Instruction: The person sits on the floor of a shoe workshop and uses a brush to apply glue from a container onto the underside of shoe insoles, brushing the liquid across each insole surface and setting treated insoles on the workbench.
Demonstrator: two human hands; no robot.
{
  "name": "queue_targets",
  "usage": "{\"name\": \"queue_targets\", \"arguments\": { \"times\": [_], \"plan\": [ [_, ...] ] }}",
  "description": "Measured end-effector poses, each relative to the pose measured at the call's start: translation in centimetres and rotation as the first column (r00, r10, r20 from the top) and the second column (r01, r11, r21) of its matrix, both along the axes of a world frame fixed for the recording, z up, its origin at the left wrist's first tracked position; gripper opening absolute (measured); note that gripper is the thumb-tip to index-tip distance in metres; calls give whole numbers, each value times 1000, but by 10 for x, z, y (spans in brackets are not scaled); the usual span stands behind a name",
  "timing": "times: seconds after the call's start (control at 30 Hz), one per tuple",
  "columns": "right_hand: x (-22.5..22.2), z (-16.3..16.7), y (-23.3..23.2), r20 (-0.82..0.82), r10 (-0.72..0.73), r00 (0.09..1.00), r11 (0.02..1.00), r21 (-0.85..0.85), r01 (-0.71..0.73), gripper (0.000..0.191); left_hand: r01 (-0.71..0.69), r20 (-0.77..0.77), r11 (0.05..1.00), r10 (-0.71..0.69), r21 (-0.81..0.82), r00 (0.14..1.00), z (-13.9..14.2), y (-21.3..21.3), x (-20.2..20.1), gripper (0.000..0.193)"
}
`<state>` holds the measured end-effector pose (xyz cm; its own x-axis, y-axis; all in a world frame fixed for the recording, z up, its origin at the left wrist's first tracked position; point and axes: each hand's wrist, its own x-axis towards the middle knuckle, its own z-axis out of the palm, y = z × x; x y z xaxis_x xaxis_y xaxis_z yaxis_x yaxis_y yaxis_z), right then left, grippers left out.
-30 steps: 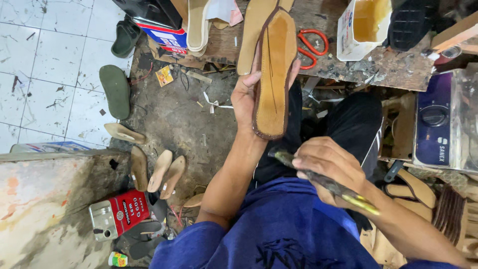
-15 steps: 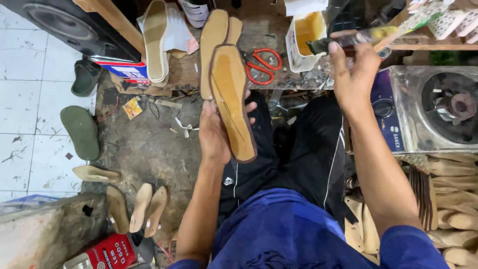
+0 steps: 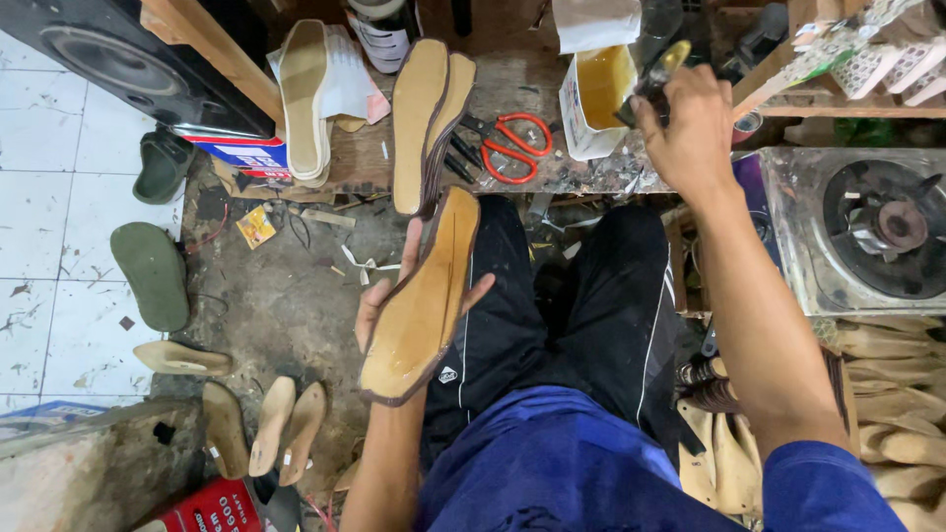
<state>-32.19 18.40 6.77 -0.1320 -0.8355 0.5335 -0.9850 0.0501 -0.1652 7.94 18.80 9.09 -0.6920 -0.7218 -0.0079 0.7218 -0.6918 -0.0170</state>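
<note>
The left hand point(image 3: 389, 296) props up a tan shoe insole point(image 3: 424, 296) from beneath, its fingers spread along the back so that fingertips show at both edges; the insole hangs tilted over the left thigh, its upper face shiny toward the heel end. The right hand point(image 3: 690, 128) is stretched forward to the desk point(image 3: 552, 172), fingers curled tight round the handle of a brush point(image 3: 655, 79) whose tip goes into the open white container of yellowish glue point(image 3: 596, 99). On the desk lie a stack of like insoles point(image 3: 424, 123), another pale sole point(image 3: 304, 99) and red-handled scissors point(image 3: 512, 133). By my reading the gluing of this insole is partly done (the gloss suggests one coat, though I cannot be sure), and the brush is taking on more; the stacked insoles look untreated, so most of the batch seems left
</note>
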Motion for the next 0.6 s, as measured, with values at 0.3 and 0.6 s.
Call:
{"name": "queue_targets", "arguments": {
  "times": [0.3, 0.6],
  "plan": [
    [87, 65, 52, 862, 292, 415, 955, -239, -175, 14, 100, 21, 989, -98, -106, 995, 25, 14, -35, 93],
    [131, 93, 59, 769, 490, 411, 868, -383, -317, 13, 202, 80, 949, -189, -240, 979, 44, 24, -52, 101]
  ]
}}
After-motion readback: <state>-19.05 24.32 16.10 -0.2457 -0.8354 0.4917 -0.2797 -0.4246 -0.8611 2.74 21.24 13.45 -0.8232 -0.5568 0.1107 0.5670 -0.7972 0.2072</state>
